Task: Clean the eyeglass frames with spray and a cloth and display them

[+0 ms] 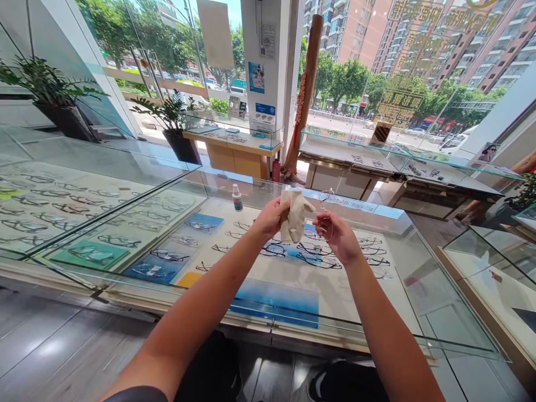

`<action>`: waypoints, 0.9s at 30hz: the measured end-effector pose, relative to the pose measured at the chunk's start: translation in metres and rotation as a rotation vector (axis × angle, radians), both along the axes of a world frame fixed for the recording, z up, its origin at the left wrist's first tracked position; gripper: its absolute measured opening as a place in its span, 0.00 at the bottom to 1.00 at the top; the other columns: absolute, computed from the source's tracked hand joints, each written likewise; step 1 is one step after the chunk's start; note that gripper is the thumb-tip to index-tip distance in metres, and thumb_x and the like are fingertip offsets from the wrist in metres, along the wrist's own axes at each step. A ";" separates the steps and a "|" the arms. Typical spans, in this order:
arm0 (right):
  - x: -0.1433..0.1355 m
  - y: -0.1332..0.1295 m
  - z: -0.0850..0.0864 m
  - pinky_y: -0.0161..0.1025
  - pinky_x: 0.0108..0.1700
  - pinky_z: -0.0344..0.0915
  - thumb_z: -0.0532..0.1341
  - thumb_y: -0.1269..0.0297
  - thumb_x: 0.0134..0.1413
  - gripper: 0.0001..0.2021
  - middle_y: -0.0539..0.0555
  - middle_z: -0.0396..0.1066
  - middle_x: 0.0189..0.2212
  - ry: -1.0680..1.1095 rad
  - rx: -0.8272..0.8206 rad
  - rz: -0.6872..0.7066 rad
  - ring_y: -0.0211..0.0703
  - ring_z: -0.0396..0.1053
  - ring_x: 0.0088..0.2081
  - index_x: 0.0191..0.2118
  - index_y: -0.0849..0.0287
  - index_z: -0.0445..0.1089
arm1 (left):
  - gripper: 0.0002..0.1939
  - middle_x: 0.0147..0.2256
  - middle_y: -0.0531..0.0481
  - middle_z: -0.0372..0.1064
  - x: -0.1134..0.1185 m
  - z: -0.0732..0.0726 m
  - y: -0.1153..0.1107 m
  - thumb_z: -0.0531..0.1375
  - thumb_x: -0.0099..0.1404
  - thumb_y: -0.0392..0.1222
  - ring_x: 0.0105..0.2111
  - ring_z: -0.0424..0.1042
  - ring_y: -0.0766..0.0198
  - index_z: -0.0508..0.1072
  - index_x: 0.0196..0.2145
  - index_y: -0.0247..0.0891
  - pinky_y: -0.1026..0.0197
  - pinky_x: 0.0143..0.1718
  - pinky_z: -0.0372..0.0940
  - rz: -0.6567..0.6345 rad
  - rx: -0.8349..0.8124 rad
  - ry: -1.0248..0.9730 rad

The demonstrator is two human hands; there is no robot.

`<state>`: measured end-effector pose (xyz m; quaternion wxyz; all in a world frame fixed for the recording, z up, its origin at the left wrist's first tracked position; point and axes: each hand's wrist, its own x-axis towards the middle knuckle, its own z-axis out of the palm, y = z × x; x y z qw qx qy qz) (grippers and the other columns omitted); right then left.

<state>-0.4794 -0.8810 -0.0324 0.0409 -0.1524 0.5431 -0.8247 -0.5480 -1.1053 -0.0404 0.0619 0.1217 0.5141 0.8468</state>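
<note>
Head view: both forearms reach out over the glass tabletop (419, 312). At 11 o'clock the left hand (270, 216) has its fingers closed around a bunched cream cloth (294, 216). Just beside it at 1 o'clock, the right hand (340, 237) pinches thin rimless glasses (326, 215) by the frame. That light pinch could slip during wiping, dropping the glasses onto the glass; hard rubbing might bend them. Farther off at 11 o'clock stands a small spray bottle (237, 197).

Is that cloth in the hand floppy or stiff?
Probably floppy: the cloth droops in soft folds below the left hand. It likely weighs little, since a loose grip holds it. The thin-rimmed glasses in the right hand look far more fragile.
</note>
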 end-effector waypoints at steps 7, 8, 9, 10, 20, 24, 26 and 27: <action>0.006 -0.003 0.004 0.42 0.39 0.67 0.69 0.44 0.65 0.17 0.57 0.83 0.40 0.023 0.030 0.024 0.46 0.72 0.38 0.43 0.54 0.84 | 0.17 0.29 0.52 0.70 0.025 0.013 -0.003 0.71 0.68 0.56 0.33 0.68 0.61 0.75 0.34 0.40 0.58 0.37 0.62 0.544 -0.577 0.423; 0.007 -0.003 0.004 0.42 0.40 0.67 0.69 0.44 0.65 0.18 0.57 0.83 0.40 0.025 0.034 0.033 0.46 0.73 0.38 0.43 0.54 0.84 | 0.16 0.29 0.53 0.69 0.028 0.015 -0.003 0.69 0.69 0.54 0.32 0.66 0.62 0.74 0.33 0.40 0.58 0.36 0.60 0.567 -0.627 0.466; 0.007 -0.004 0.004 0.42 0.40 0.67 0.69 0.44 0.65 0.18 0.57 0.83 0.40 0.027 0.043 0.039 0.46 0.73 0.39 0.43 0.54 0.84 | 0.16 0.28 0.54 0.68 0.029 0.016 -0.003 0.69 0.70 0.54 0.31 0.65 0.62 0.74 0.33 0.40 0.59 0.36 0.59 0.553 -0.641 0.481; 0.007 -0.004 0.004 0.42 0.41 0.67 0.69 0.43 0.65 0.19 0.57 0.83 0.40 0.030 0.054 0.042 0.46 0.73 0.39 0.43 0.54 0.84 | 0.16 0.29 0.54 0.68 0.030 0.018 -0.002 0.69 0.70 0.55 0.31 0.65 0.62 0.74 0.34 0.40 0.59 0.36 0.59 0.516 -0.625 0.477; 0.005 -0.007 0.000 0.40 0.40 0.65 0.69 0.41 0.64 0.21 0.56 0.84 0.41 0.032 0.102 0.038 0.44 0.74 0.39 0.45 0.55 0.84 | 0.32 0.37 0.49 0.79 0.028 0.021 0.002 0.75 0.61 0.68 0.35 0.75 0.61 0.78 0.46 0.38 0.62 0.36 0.69 0.108 -0.229 0.307; 0.004 -0.005 0.002 0.40 0.41 0.66 0.70 0.42 0.63 0.21 0.56 0.83 0.40 0.046 0.078 0.046 0.44 0.74 0.40 0.45 0.55 0.84 | 0.28 0.36 0.50 0.78 0.029 0.023 -0.004 0.77 0.60 0.64 0.35 0.75 0.62 0.78 0.42 0.38 0.63 0.37 0.70 -0.006 -0.268 0.350; 0.004 -0.004 0.003 0.40 0.41 0.66 0.70 0.41 0.62 0.21 0.57 0.83 0.40 0.050 0.079 0.059 0.45 0.74 0.40 0.45 0.55 0.84 | 0.27 0.36 0.50 0.77 0.030 0.025 -0.006 0.77 0.60 0.63 0.34 0.74 0.63 0.78 0.40 0.37 0.63 0.37 0.70 -0.006 -0.292 0.350; 0.004 -0.003 0.003 0.41 0.41 0.66 0.70 0.41 0.62 0.22 0.57 0.83 0.40 0.053 0.090 0.068 0.46 0.74 0.41 0.44 0.55 0.84 | 0.27 0.36 0.50 0.77 0.030 0.025 -0.007 0.77 0.60 0.63 0.34 0.73 0.64 0.78 0.40 0.37 0.64 0.36 0.69 0.015 -0.293 0.342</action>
